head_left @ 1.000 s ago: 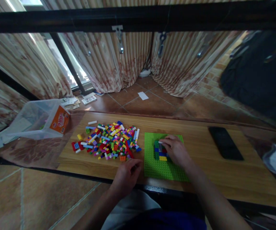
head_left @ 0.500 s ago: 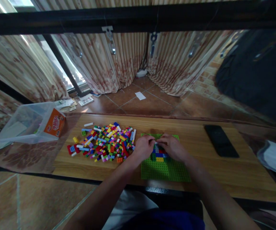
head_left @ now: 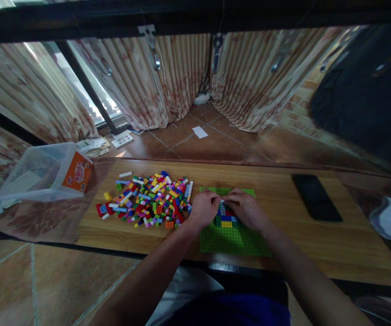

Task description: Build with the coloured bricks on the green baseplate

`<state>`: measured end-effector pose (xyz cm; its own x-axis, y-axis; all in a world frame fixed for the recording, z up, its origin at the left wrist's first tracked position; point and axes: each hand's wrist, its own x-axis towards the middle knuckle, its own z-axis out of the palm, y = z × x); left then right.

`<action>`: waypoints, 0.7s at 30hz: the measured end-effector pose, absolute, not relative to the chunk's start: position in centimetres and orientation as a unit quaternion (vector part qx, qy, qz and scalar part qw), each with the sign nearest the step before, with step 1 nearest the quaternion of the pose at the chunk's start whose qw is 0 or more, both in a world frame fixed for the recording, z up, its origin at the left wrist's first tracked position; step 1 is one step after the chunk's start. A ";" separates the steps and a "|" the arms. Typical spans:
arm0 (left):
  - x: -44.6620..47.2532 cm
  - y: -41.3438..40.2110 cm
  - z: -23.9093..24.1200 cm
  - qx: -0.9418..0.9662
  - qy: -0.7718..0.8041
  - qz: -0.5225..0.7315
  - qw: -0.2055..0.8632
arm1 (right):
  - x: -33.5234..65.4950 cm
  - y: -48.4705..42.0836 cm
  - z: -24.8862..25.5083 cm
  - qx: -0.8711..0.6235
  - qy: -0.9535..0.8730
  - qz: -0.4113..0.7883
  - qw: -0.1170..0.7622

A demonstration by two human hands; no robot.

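A green baseplate (head_left: 236,240) lies on the wooden table (head_left: 283,244) in front of me. On it stands a small block of stacked bricks (head_left: 225,218) in blue, red, yellow and green. My left hand (head_left: 205,209) and my right hand (head_left: 246,209) meet over the block's far side, fingertips pinched together on a small pale brick (head_left: 221,199) at its top. A heap of loose coloured bricks (head_left: 149,199) lies just left of the plate.
A clear plastic tub (head_left: 42,172) with an orange label lies on its side at the table's left end. A black phone (head_left: 316,197) rests to the right. A dark backpack (head_left: 368,90) hangs at upper right. Curtains and tiled floor lie beyond.
My left hand came up from the table's near edge to join the right hand over the brick block. Since half a second ago both hands have hardly moved.
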<state>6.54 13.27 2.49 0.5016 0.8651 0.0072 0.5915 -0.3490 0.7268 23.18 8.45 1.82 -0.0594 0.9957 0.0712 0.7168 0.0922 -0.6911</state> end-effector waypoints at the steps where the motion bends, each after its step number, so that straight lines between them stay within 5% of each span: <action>1: 6.6 13.2 2.5 0.798 0.457 0.199 0.339 | 23.1 8.4 1.8 -0.626 -0.680 0.252 0.287; 13: 6.5 13.4 2.3 0.799 0.457 0.196 0.338 | 24.3 8.3 0.6 -0.628 -0.519 0.348 0.464; 21: 6.7 13.9 2.8 0.804 0.460 0.173 0.335 | 23.3 8.6 -0.1 -0.633 -0.525 0.316 0.474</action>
